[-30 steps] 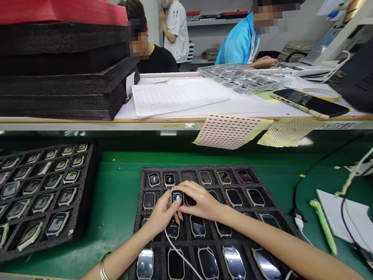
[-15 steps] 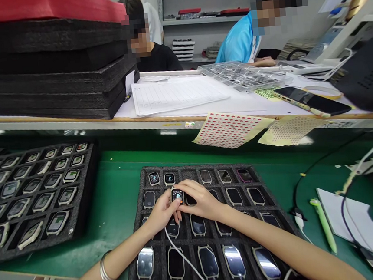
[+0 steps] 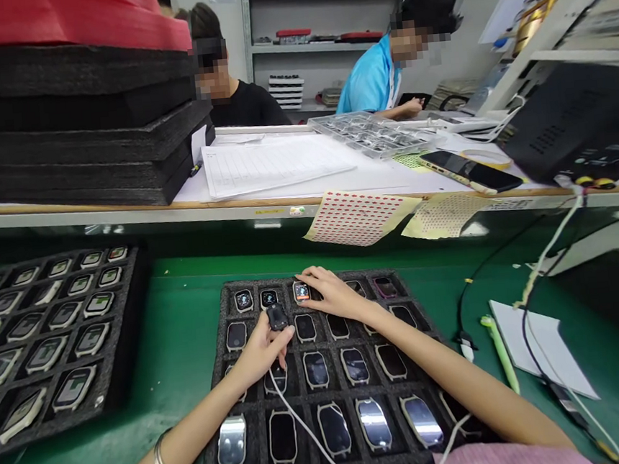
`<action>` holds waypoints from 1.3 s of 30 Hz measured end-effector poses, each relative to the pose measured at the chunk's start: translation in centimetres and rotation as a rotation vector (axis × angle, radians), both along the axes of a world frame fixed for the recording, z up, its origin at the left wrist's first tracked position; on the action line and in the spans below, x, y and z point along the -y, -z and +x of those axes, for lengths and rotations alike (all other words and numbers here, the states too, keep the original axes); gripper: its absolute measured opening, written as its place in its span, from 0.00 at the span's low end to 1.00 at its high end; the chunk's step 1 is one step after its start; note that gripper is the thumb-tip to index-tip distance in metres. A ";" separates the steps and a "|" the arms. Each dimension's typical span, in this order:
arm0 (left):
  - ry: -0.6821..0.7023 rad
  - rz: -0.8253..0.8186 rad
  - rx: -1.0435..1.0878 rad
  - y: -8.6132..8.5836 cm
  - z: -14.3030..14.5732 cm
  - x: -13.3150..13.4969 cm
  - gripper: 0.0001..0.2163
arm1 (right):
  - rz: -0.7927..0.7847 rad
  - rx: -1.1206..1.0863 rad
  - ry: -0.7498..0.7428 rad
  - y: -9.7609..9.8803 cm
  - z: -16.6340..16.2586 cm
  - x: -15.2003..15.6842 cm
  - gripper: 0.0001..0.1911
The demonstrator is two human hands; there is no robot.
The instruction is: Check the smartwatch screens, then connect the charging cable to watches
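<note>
My right hand [image 3: 328, 293] pinches a smartwatch [image 3: 302, 292] with a lit screen at a back-row slot of the black foam tray [image 3: 318, 332]. Whether the watch rests on the slot's floor I cannot tell. In my left hand [image 3: 262, 348] is a small black square charger [image 3: 277, 317], held over the second row. A white cable [image 3: 310, 434] runs from below that hand toward the tray's near side. Two more watches with lit screens [image 3: 244, 300] [image 3: 268, 298] sit in the back row, left of my right hand. Dark-screened watches [image 3: 334, 429] fill many other slots.
Another foam tray of watches [image 3: 73, 319] lies at left on the green bench [image 3: 173, 345]. Stacked foam trays [image 3: 84, 129], papers [image 3: 276, 163] and a phone [image 3: 470, 171] occupy the shelf. Cables, a green pen [image 3: 500, 352] and white paper [image 3: 541, 349] are at right. Co-workers sit beyond.
My hands have come apart. The right one has carried the lit watch away to a back-row slot, while the left keeps the black charger. The view has shifted slightly.
</note>
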State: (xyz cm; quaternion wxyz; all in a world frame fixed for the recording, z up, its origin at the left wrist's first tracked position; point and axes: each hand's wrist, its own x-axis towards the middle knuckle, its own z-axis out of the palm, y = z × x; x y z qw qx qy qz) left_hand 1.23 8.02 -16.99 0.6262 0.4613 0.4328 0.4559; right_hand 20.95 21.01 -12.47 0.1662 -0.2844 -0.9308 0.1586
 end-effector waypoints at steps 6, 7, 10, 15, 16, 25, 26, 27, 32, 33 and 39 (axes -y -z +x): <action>0.010 -0.017 0.035 -1.5 0.2 0.3 0.19 | 0.000 0.198 0.004 -2.2 3.0 -0.4 0.15; 0.011 -0.025 0.045 -1.8 0.5 0.3 0.18 | 0.000 0.216 0.015 -2.0 3.2 -0.4 0.15; 0.019 -0.051 0.083 -2.6 1.6 0.4 0.18 | 0.009 0.229 0.057 -1.2 3.4 -0.2 0.16; 0.058 -0.085 0.169 -2.2 3.4 0.0 0.19 | -0.003 0.138 0.102 -1.6 3.3 1.3 0.20; 0.064 -0.089 0.182 -2.0 3.5 0.0 0.19 | -0.011 0.111 0.096 -2.0 3.1 2.0 0.21; 0.079 -0.066 0.215 -1.8 3.1 0.1 0.24 | -0.014 -0.088 -0.150 -1.2 0.4 7.0 0.22; 0.074 -0.066 0.210 -1.7 3.1 0.1 0.23 | -0.003 -0.075 -0.148 -0.9 0.3 6.9 0.22; 0.067 -0.065 0.204 -1.6 3.2 0.1 0.23 | -0.001 -0.059 -0.146 -0.7 0.3 6.9 0.22; 0.029 -0.050 0.182 -1.0 3.3 0.0 0.25 | -0.035 0.004 -0.144 -0.3 0.4 6.9 0.24; 0.027 -0.046 0.179 -1.0 3.2 0.0 0.25 | -0.046 -0.007 -0.148 -0.3 0.4 7.0 0.24; 0.065 -0.013 0.156 -1.5 2.9 0.5 0.23 | -0.162 -0.128 -0.162 -0.6 0.1 7.4 0.20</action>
